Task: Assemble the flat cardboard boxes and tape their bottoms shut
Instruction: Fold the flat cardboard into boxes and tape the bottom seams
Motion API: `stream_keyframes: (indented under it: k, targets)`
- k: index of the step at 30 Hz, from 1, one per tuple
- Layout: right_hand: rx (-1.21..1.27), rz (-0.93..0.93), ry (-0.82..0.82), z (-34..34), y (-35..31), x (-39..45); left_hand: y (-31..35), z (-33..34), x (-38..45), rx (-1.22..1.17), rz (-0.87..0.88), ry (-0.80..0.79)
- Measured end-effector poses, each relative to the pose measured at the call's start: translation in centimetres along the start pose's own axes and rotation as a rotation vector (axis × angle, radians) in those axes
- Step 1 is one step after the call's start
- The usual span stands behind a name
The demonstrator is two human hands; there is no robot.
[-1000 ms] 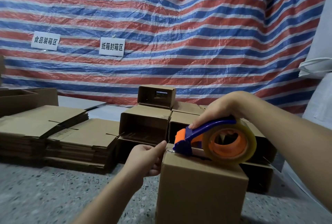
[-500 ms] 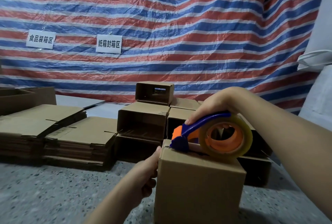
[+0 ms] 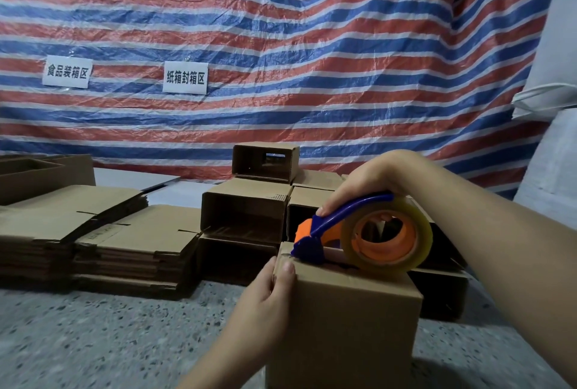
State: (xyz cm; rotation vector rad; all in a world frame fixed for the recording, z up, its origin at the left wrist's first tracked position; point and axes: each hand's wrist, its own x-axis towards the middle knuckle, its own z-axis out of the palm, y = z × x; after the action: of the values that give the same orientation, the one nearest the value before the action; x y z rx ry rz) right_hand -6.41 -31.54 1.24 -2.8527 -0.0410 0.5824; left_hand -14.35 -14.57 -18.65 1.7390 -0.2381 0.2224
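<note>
An assembled brown cardboard box [image 3: 346, 323] stands on the floor in front of me with its closed flaps facing up. My right hand [image 3: 368, 179] grips the blue handle of a tape dispenser [image 3: 368, 232] that carries a clear tape roll on an orange hub. The dispenser's blue nose rests on the box's top near its far left corner. My left hand [image 3: 265, 291] holds the box's upper left edge, thumb on top and fingers on the left side.
Two stacks of flat cardboard boxes [image 3: 137, 242] lie at the left on the speckled floor [image 3: 93, 341]. Several assembled boxes [image 3: 246, 210] are piled on their sides just behind the box. A striped tarp [image 3: 281, 45] with two paper signs hangs behind; white sacks [image 3: 552, 107] stand at the right.
My left hand dropped beside the box and now holds its upper left edge with the thumb on top. The dispenser has stayed at the box's far left corner.
</note>
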Motion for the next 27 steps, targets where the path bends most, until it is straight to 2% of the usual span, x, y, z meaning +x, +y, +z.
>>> stream_keyframes:
  k: [2, 5, 10, 13, 20, 27]
  targets:
    - [0.004, 0.007, -0.006, 0.0, 0.0, 0.1, 0.1, -0.8, 0.6, 0.148, 0.049, 0.015]
    - [-0.017, 0.019, -0.003, 0.0, -0.1, 0.2, 0.7, -1.8, 1.3, 0.515, 0.246, -0.051]
    - [-0.04, 0.066, 0.011, -0.5, 0.4, -0.1, 0.6, -2.6, 2.1, 0.883, 0.362, -0.039]
    - [-0.084, 0.113, -0.011, -1.3, 1.5, -1.0, 0.7, -2.6, 2.5, 0.968, 0.389, -0.023]
    - [-0.124, 0.219, -0.045, -2.1, 6.0, -2.2, 1.1, -2.4, 2.3, 0.996, 0.4, -0.038]
    - [-0.155, 0.237, -0.022, -1.2, 5.5, -1.1, 3.3, -1.6, 2.6, 1.255, 0.468, -0.091]
